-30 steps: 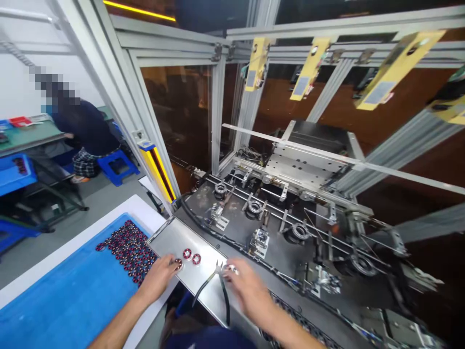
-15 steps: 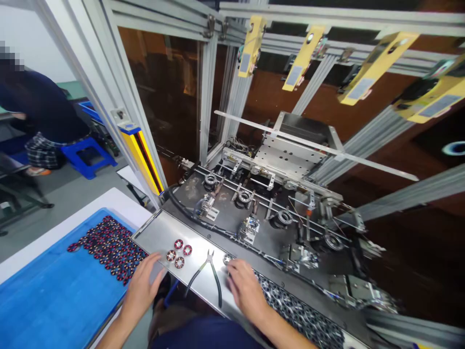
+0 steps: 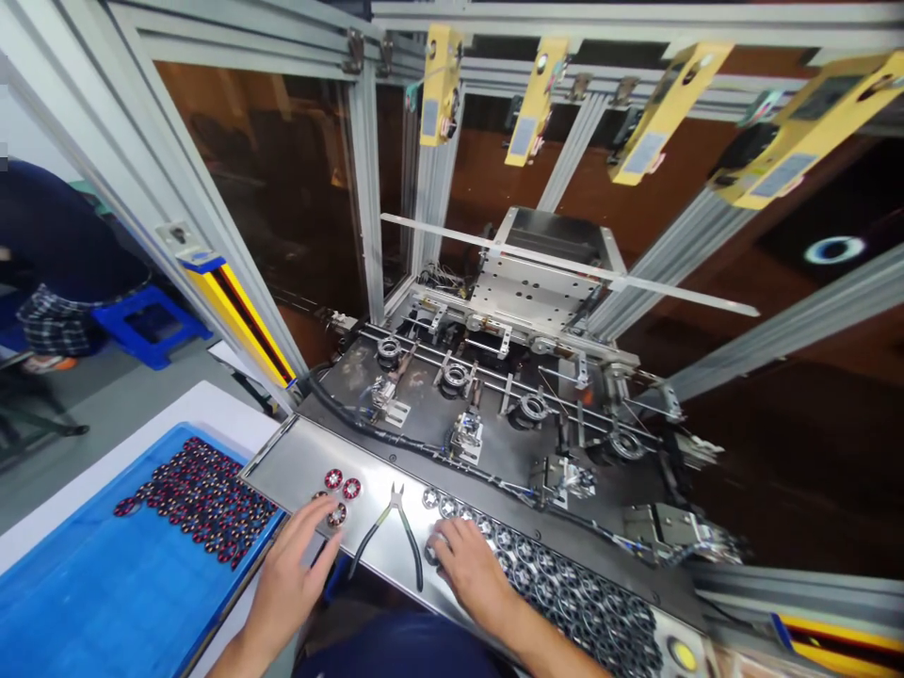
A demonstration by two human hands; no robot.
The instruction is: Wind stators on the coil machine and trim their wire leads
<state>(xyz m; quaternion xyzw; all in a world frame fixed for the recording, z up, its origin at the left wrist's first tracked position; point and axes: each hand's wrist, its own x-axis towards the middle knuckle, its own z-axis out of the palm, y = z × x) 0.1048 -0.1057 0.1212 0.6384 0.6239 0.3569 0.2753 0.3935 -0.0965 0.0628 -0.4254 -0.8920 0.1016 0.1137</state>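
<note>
My left hand point(image 3: 293, 570) lies with fingers stretched over the steel shelf point(image 3: 297, 457), its fingertips touching a small cluster of red wound rotors point(image 3: 337, 490). My right hand point(image 3: 466, 570) rests on the shelf with curled fingers pressed on a silver ring part point(image 3: 433, 546) at the left end of a heap of silver rings point(image 3: 565, 593). Black-handled pliers point(image 3: 392, 532) lie on the shelf between the two hands, held by neither.
A blue tray point(image 3: 85, 603) at the left holds several more red rotors point(image 3: 198, 494). Beyond the shelf is a machine bed point(image 3: 494, 414) with fixtures and rails, inside an aluminium frame point(image 3: 363, 188) with yellow hanging units. A seated person point(image 3: 56, 254) is at far left.
The view has swung right and down, showing more of the ring heap. My left hand has moved forward onto the red rotors. My right hand stays by the silver rings.
</note>
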